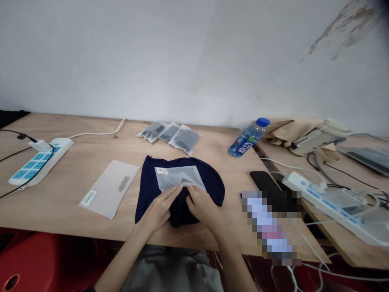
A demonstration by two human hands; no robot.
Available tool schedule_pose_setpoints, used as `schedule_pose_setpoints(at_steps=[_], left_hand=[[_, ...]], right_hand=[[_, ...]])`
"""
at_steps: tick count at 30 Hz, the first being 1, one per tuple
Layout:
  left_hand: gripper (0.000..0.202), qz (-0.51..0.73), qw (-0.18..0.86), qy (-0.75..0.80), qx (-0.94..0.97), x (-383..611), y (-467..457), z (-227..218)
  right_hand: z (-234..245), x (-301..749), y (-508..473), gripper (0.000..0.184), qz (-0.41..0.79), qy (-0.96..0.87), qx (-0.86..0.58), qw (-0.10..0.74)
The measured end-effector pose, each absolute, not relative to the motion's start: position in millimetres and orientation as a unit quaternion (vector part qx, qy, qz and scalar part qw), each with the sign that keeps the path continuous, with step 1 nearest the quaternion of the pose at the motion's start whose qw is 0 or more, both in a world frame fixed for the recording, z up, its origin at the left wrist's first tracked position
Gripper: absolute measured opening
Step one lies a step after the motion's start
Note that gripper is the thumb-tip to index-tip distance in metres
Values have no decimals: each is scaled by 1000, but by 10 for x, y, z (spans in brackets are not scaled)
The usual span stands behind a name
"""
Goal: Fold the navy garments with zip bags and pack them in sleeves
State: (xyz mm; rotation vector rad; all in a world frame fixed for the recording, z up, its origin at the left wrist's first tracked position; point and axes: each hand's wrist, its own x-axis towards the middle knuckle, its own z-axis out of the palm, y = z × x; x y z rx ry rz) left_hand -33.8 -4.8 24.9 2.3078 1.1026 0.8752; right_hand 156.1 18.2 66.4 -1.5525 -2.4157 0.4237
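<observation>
While the left hand [158, 209] and right hand [202, 207] hold navy cloth [209, 182] on plywood [91, 150], a white wall [152, 61] rises behind.

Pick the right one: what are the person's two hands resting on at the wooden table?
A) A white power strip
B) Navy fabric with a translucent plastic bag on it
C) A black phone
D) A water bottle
B: the left hand and right hand both lie on the navy fabric, with the translucent plastic bag on it just above the fingers.
</observation>
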Motion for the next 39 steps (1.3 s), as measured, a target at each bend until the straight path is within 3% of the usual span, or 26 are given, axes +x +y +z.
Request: schedule_pose_setpoints(at_steps=[6, 12, 18, 26, 29, 39], left_hand=[[83, 304, 145, 421, 842, -299, -37, 231], [73, 283, 99, 433, 850, -311, -15, 278], [69, 222, 39, 488, 843, -313, -31, 261], [72, 191, 97, 527, 822, -311, -19, 269], [70, 229, 126, 513, 818, -334, -14, 290], [42, 329, 184, 494, 784, -359, -23, 259]], right_hand=[[625, 1422, 196, 23, 81, -774, -624, 69], [585, 1406, 237, 19, 88, -746, -654, 88], [495, 1566, 190, 21, 91, -808, -549, 195], [511, 1658, -42, 26, 23, -804, -478, 354], [501, 1678, -69, 21, 29, -811, -483, 328], [494, 1606, -257, 33, -2, -845, -505, 175]])
